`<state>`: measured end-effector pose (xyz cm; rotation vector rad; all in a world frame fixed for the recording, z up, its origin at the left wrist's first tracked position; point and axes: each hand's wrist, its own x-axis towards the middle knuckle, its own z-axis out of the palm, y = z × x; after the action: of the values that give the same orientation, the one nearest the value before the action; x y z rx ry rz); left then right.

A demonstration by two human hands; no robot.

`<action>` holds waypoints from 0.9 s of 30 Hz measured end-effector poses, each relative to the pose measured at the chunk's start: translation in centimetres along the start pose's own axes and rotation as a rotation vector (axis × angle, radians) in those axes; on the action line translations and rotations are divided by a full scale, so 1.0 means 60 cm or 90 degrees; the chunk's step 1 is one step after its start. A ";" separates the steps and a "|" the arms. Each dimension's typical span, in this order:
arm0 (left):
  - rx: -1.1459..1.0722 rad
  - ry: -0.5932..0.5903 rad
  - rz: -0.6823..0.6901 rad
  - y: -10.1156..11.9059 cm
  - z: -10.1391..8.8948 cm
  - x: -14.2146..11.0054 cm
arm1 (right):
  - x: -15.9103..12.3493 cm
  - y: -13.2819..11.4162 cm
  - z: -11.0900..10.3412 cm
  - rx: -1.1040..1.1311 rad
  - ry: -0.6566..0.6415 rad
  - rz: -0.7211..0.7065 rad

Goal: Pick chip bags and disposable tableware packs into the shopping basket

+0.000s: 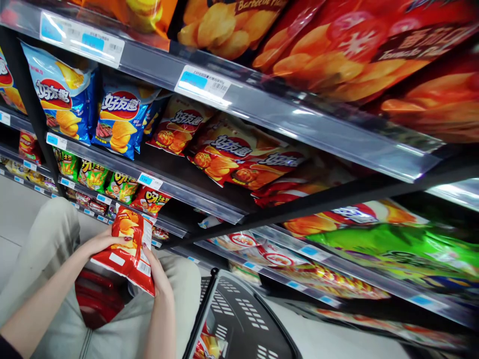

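Observation:
Above my knees I hold a red bag of chips (129, 232) between both hands, tilted so a printed side and a white label panel show. My left hand (103, 242) grips its left edge, fingers lying over the front. On the right edge, my right hand (157, 267) is closed round the bag, thumb on the printed side. Just beyond the bag, smaller red and green snack bags (121, 187) stand on a low shelf. To the right of my right leg is a black shopping basket (247, 314) with a red-and-yellow snack bag (207, 346) inside.
Shelves with clear price rails (239, 107) slant across the view. Blue chip bags (119, 119) and red-brown chip bags (220, 149) line the middle shelf. Large red bags (359, 50) fill the top right, blurred. A green bag (396, 249) lies lower right. A black post (33, 99) stands left.

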<state>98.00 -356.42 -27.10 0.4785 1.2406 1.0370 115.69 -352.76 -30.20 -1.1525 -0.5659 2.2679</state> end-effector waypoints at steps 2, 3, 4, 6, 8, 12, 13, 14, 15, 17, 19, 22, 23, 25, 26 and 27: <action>-0.005 0.003 -0.008 0.001 0.001 0.000 | 0.001 0.001 -0.003 -0.008 0.001 0.004; -0.009 0.006 -0.012 0.001 0.001 -0.001 | 0.002 0.001 -0.004 -0.010 -0.001 0.004; -0.014 0.008 -0.012 0.002 0.002 -0.001 | 0.002 0.002 -0.004 -0.011 -0.005 0.002; -0.020 0.011 -0.009 0.002 0.001 -0.001 | 0.003 0.002 -0.005 -0.008 -0.018 -0.006; -0.019 0.019 0.001 0.001 0.000 0.000 | 0.004 0.003 -0.005 -0.012 -0.021 -0.023; -0.033 0.035 0.036 -0.003 -0.001 0.004 | 0.007 0.006 -0.010 -0.044 0.012 -0.109; -0.046 0.021 0.046 -0.004 -0.002 0.004 | 0.007 0.006 -0.011 -0.055 0.014 -0.141; -0.059 -0.002 0.057 -0.006 -0.002 0.005 | 0.008 0.006 -0.012 -0.069 0.009 -0.173; -0.071 -0.032 0.070 -0.007 -0.003 0.005 | 0.008 0.006 -0.014 -0.084 0.000 -0.203; -0.087 -0.089 0.105 -0.012 -0.005 0.007 | 0.008 0.005 -0.016 -0.113 -0.016 -0.248; -0.087 -0.116 0.144 -0.017 -0.008 0.011 | 0.008 0.005 -0.018 -0.132 -0.021 -0.280; -0.086 -0.122 0.199 -0.025 -0.012 0.017 | 0.009 0.005 -0.021 -0.149 -0.019 -0.322; -0.089 -0.125 0.212 -0.026 -0.013 0.018 | 0.008 0.005 -0.022 -0.152 -0.019 -0.330; -0.091 -0.128 0.234 -0.028 -0.014 0.019 | 0.007 0.006 -0.023 -0.154 -0.014 -0.343; -0.090 -0.125 0.243 -0.028 -0.014 0.019 | 0.007 0.006 -0.023 -0.153 -0.013 -0.348; -0.087 -0.119 0.253 -0.027 -0.014 0.018 | 0.006 0.005 -0.024 -0.152 -0.015 -0.352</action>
<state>97.82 -356.51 -29.23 0.7177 0.9196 1.3680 116.61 -352.61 -31.38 -0.9283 -1.0431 1.7711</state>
